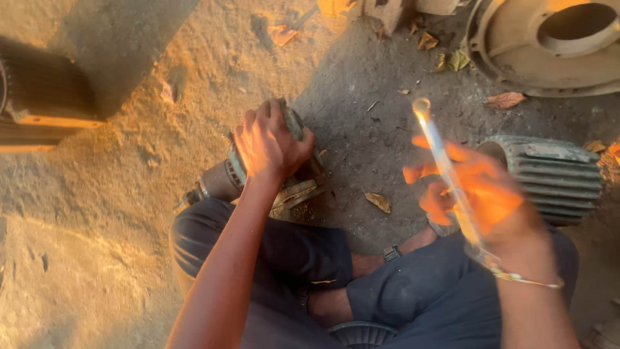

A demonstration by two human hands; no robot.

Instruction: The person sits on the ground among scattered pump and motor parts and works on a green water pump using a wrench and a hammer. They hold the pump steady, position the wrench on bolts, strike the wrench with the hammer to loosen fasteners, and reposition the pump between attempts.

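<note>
Head view: left hand clamped over a worn motor part, right hand holding a thin rod off to the side.

Seated on dusty ground, the person has the motor part just ahead of the left knee, its long axis running from lower left to upper right under the left hand's closed fingers. The rod, blurred, slants from near the right wrist up toward the top of the frame, well apart from the part. Two hands, one rod, one gripped part; one ribbed motor housing lies beyond the right hand, one round flanged casing at top right.
</note>
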